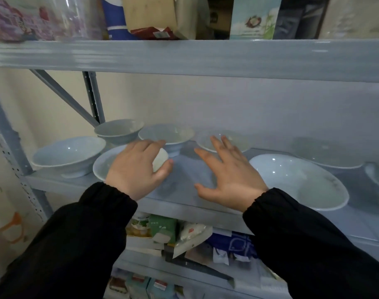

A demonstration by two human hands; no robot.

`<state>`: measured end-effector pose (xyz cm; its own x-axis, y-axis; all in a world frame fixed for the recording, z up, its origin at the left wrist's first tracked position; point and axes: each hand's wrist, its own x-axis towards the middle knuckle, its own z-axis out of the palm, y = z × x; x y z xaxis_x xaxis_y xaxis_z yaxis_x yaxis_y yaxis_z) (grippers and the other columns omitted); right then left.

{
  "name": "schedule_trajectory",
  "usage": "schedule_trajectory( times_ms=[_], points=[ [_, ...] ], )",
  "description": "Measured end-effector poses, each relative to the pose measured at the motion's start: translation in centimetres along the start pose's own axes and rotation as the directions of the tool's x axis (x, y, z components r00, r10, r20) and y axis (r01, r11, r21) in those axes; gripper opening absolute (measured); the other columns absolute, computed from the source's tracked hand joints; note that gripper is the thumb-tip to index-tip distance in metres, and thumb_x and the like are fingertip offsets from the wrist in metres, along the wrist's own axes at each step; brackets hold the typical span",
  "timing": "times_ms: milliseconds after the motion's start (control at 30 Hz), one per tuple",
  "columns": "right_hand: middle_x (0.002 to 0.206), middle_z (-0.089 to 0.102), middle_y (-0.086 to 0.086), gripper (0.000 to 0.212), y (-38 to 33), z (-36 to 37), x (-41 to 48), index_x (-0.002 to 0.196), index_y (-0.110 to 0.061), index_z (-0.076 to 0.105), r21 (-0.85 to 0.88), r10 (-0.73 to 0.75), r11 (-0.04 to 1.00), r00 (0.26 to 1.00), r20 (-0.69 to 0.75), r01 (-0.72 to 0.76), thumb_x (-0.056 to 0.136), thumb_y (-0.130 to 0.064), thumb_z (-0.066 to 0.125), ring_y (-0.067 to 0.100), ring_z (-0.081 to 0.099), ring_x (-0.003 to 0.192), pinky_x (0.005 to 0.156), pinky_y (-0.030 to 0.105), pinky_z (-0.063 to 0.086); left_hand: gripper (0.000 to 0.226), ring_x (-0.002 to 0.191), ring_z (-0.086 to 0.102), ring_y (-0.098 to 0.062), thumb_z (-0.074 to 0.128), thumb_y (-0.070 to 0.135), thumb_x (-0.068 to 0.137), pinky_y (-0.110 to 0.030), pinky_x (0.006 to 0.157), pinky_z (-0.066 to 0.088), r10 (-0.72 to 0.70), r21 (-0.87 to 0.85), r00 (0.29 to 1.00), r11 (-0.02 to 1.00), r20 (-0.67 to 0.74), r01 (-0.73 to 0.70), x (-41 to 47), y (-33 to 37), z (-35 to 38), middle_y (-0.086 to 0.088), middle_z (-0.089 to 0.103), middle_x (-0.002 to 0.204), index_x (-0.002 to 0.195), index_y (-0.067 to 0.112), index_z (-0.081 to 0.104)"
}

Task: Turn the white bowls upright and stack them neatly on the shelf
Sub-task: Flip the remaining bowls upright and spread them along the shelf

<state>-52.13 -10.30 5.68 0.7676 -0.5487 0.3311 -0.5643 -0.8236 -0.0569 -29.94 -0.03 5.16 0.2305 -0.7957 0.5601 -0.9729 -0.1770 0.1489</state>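
Several white bowls stand upright on the grey metal shelf (pixel 184 203). My left hand (pixel 139 169) grips the near rim of a tilted bowl (pixel 104 162), thumb curled over its edge. Left of it sits a wide bowl (pixel 67 152), with a smaller bowl (pixel 117 129) behind. Another bowl (pixel 169 132) stands just beyond my left fingers. My right hand (pixel 229 171) hovers with fingers spread above the bare shelf, its fingertips in front of a shallow bowl (pixel 236 139). A large bowl (pixel 296 180) lies right of that hand.
More bowls (pixel 326 152) sit at the far right of the shelf. The shelf board above (pixel 184 57) hangs low and carries boxes and bags. Packets and cartons (pixel 173 236) fill the shelf below. A slanted brace and upright post (pixel 93 96) stand at the back left.
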Motion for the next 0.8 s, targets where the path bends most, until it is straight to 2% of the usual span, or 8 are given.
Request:
schedule_trajectory(
  times_ms=[167,300,500,633,800],
  points=[
    [0.167,-0.005,0.004,0.084,3.2,-1.3,-2.5,0.155,-0.042,0.012,-0.036,0.111,0.993,0.993,-0.027,-0.112,0.085,-0.067,0.050,0.024,-0.013,0.153,0.124,0.040,0.001,0.070,0.118,0.055,-0.030,0.030,0.065,0.092,-0.041,0.098,0.044,0.120,-0.010,0.991,0.993,0.059,-0.119,1.7,3.5,1.8,-0.006,0.065,0.125,0.134,0.016,0.059],
    [0.167,-0.009,0.001,0.084,5.7,-2.3,-5.3,0.156,-0.042,0.009,-0.046,0.210,0.977,0.978,-0.002,-0.210,0.086,-0.068,0.048,0.022,-0.016,0.152,0.124,0.037,-0.002,0.077,0.128,0.049,-0.029,0.023,0.070,0.089,-0.043,0.105,0.041,0.182,-0.033,0.972,0.983,0.151,-0.179,2.6,7.4,3.4,-0.004,0.059,0.135,0.142,0.021,0.051],
    [0.167,-0.006,0.000,0.084,9.3,-2.5,-9.9,0.156,-0.042,0.008,-0.061,0.310,0.950,0.950,0.046,-0.307,0.086,-0.071,0.045,0.022,-0.014,0.152,0.124,0.042,-0.002,0.078,0.123,0.052,-0.029,0.020,0.070,0.090,-0.041,0.104,0.042,0.269,-0.060,0.941,0.963,0.204,-0.263,2.7,12.2,6.4,-0.005,0.061,0.132,0.140,0.021,0.052],
    [0.167,-0.008,0.000,0.086,11.2,-2.3,-11.9,0.156,-0.043,0.004,-0.073,0.348,0.937,0.933,0.089,-0.343,0.086,-0.073,0.044,0.022,-0.016,0.152,0.124,0.043,-0.003,0.089,0.129,0.047,-0.024,0.007,0.079,0.087,-0.040,0.108,0.038,0.299,-0.056,0.927,0.954,0.227,-0.294,2.8,14.4,7.5,-0.001,0.057,0.138,0.145,0.024,0.045],
    [0.167,-0.001,0.002,0.083,12.6,-1.9,-12.9,0.155,-0.042,0.009,-0.096,0.340,0.939,0.936,0.091,-0.331,0.086,-0.075,0.040,0.025,-0.012,0.153,0.124,0.047,-0.001,0.083,0.135,0.041,-0.023,0.013,0.074,0.088,-0.038,0.112,0.032,0.300,-0.071,0.924,0.954,0.237,-0.291,2.1,16.2,7.9,0.000,0.051,0.145,0.149,0.025,0.040]
  ],
)
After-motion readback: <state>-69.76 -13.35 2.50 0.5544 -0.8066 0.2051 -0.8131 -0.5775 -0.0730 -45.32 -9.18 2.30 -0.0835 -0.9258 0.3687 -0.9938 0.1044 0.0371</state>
